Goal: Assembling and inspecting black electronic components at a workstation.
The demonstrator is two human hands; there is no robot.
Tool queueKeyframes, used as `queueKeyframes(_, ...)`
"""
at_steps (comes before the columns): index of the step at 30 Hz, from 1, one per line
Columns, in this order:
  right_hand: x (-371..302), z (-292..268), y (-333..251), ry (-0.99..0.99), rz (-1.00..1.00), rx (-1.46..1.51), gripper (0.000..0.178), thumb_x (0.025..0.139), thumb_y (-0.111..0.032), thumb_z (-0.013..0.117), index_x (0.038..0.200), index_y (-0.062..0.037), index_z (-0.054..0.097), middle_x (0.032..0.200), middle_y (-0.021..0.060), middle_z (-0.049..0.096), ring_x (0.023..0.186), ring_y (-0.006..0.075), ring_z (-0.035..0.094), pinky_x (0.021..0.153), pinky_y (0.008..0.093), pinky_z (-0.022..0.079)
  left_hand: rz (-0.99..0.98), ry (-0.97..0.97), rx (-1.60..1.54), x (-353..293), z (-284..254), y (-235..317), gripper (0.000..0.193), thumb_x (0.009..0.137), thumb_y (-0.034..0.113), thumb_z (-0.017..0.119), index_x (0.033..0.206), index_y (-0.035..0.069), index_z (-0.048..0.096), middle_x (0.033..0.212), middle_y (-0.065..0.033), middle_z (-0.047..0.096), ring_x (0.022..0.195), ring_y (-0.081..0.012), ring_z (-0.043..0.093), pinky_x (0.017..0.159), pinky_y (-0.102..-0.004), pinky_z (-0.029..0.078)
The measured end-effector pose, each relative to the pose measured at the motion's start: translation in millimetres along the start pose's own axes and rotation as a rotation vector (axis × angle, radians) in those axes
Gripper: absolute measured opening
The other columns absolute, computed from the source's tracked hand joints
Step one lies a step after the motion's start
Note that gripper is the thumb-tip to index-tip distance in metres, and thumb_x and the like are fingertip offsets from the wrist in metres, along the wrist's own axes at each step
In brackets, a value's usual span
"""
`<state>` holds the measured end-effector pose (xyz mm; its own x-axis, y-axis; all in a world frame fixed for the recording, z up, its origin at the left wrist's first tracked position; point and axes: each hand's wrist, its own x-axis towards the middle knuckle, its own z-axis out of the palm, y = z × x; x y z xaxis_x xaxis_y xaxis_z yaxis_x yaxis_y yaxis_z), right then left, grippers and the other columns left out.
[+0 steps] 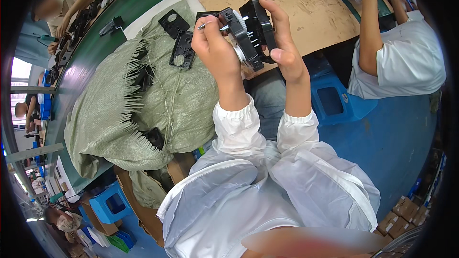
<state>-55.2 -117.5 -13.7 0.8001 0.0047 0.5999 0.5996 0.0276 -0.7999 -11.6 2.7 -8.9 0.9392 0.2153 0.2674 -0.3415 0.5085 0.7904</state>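
Observation:
My left hand point(218, 52) is closed round a black plastic gear assembly point(245, 43) with white gears and pale pins on its sides. A thin metal shaft sticks out by my left fingertips. A black plastic housing cover point(260, 19) stands upright in my right hand point(288, 48), gripped between the thumb and the fingers. The two parts are face to face and very close, with the pins pointing to the cover; whether they touch I cannot tell. Both are held above the near edge of a brown board point(296, 14) on the bench.
A green woven sack point(186, 100) lies to the left, with black plastic plates point(182, 52) on it. Another black assembly point(111, 26) rests on the green bench point(119, 7). Co-workers sit at right and far left. A blue stool point(342, 98) stands at right, an open carton point(138, 205) below the sack.

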Motion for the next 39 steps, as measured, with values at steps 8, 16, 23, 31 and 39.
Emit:
queueKeyframes(8, -1, 1, 2, -0.006, 0.018, -0.024, 0.090, 0.075, -0.051, 0.052, 0.149, -0.0039, 0.030, 0.152, 0.0148, 0.028, 0.127, 0.0292, 0.042, 0.106, 0.0407, 0.036, 0.011, 0.008, 0.013, 0, 3, -1, 0.018, 0.097, 0.015, 0.052, 0.084, 0.003, 0.057, 0.075, -0.0007, 0.061, 0.064, -0.0060, 0.056, 0.055, -0.0216, 0.044)
queueKeyframes(16, -3, 2, 7, 0.004, 0.028, -0.051, 0.084, 0.081, -0.050, 0.043, 0.149, -0.0019, 0.029, 0.148, 0.0154, 0.032, 0.129, 0.0263, 0.040, 0.109, 0.0385, 0.030, 0.043, 0.010, 0.119, -1, 4, -2, 0.017, 0.096, 0.015, 0.055, 0.086, 0.002, 0.060, 0.074, 0.0011, 0.059, 0.063, -0.0047, 0.049, 0.057, -0.0204, 0.038)
queueKeyframes(23, -4, 7, 1, 0.014, 0.066, -0.079, 0.083, 0.080, -0.047, 0.042, 0.148, -0.0007, 0.031, 0.145, 0.0166, 0.036, 0.125, 0.0267, 0.044, 0.108, 0.0385, 0.031, 0.018, -0.006, 0.205, 1, -1, -2, 0.018, 0.096, 0.014, 0.055, 0.086, 0.001, 0.061, 0.071, 0.0013, 0.059, 0.061, -0.0044, 0.048, 0.056, -0.0205, 0.037)
queueKeyframes(31, 1, 8, -2, -0.042, 0.070, -0.147, 0.082, 0.080, -0.042, 0.041, 0.147, 0.0037, 0.030, 0.142, 0.0187, 0.040, 0.119, 0.0263, 0.046, 0.105, 0.0363, 0.033, 0.046, -0.028, 0.251, 4, -3, -3, 0.017, 0.097, 0.013, 0.054, 0.089, 0.000, 0.062, 0.075, -0.0005, 0.060, 0.064, -0.0053, 0.049, 0.058, -0.0220, 0.039)
queueKeyframes(39, 6, 5, -7, -0.106, -0.071, -0.360, 0.074, 0.083, -0.037, 0.041, 0.144, 0.0046, 0.033, 0.145, 0.0249, 0.037, 0.134, 0.0384, 0.039, 0.114, 0.0416, 0.027, -0.110, -0.063, 0.204, 3, -6, -1, 0.023, 0.102, 0.018, 0.048, 0.089, 0.001, 0.058, 0.077, -0.0011, 0.059, 0.069, -0.0061, 0.052, 0.062, -0.0234, 0.043)
